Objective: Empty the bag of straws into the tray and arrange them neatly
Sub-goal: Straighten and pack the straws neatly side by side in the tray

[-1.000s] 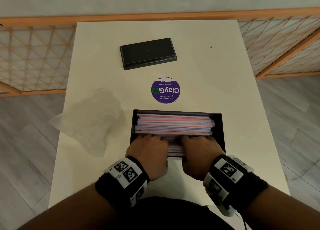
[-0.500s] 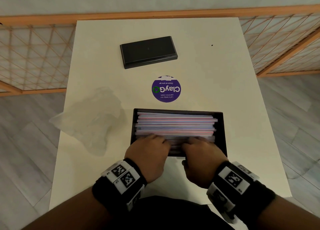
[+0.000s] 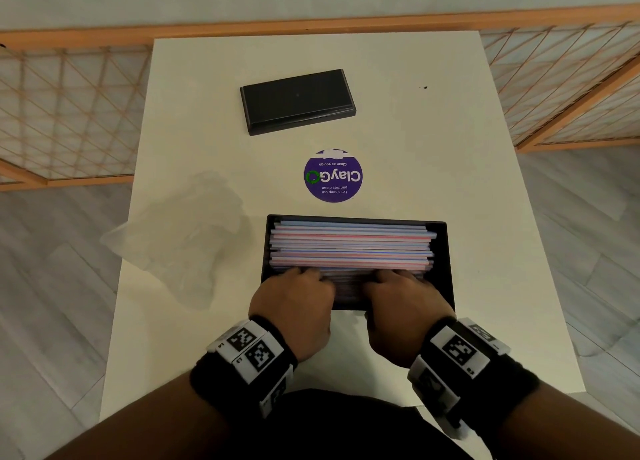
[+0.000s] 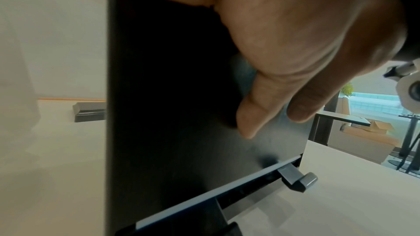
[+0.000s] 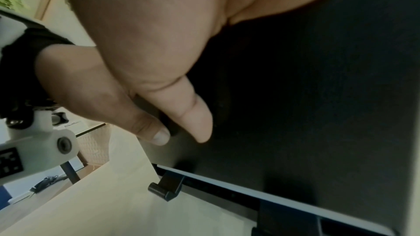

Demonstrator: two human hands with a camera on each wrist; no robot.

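A black tray (image 3: 447,262) sits on the white table, filled with pink, blue and white straws (image 3: 349,245) lying side by side along its length. My left hand (image 3: 298,291) and right hand (image 3: 398,291) hold the tray's near wall. Their fingers curl over the rim onto the nearest straws. In the left wrist view my left thumb (image 4: 254,114) presses the outside of the black wall (image 4: 170,114). The right wrist view shows my right thumb (image 5: 195,119) doing the same on the wall (image 5: 318,96). The clear, empty, crumpled bag (image 3: 180,238) lies left of the tray.
A flat black lid (image 3: 298,101) lies at the back of the table (image 3: 433,148). A round purple sticker (image 3: 333,175) is between it and the tray. Orange lattice screens stand behind and to both sides. The table's near edge is just behind my wrists.
Both hands stay on the tray's near wall; their fingers shifted slightly over the nearest straws. The tray, bag and lid have not visibly moved.
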